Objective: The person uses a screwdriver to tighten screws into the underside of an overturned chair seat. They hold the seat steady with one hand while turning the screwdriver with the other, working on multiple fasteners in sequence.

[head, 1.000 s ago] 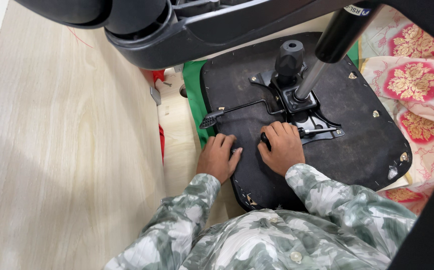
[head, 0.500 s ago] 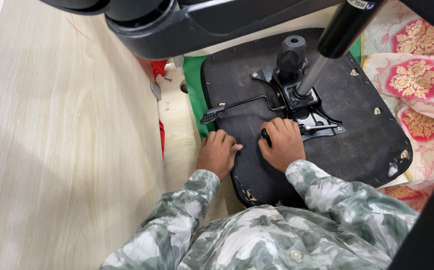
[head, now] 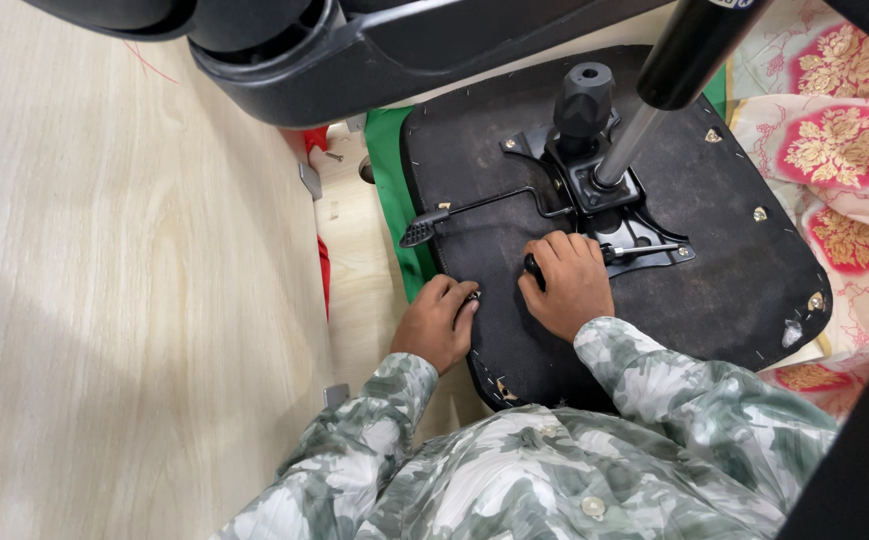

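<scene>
While my right hand [head: 567,285] gripped the screwdriver [head: 645,249] at the bracket [head: 627,215], left hand [head: 442,322] pinched a small fastener [head: 474,296] on the seat [head: 735,260]; tip slip likely, scarring fabric.

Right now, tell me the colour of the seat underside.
Black; the seat underside shows best in the head view.

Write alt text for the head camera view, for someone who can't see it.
A person's right hand grips a screwdriver against the metal mechanism plate on an upturned black chair seat, while the left hand rests at the seat's edge.
</scene>
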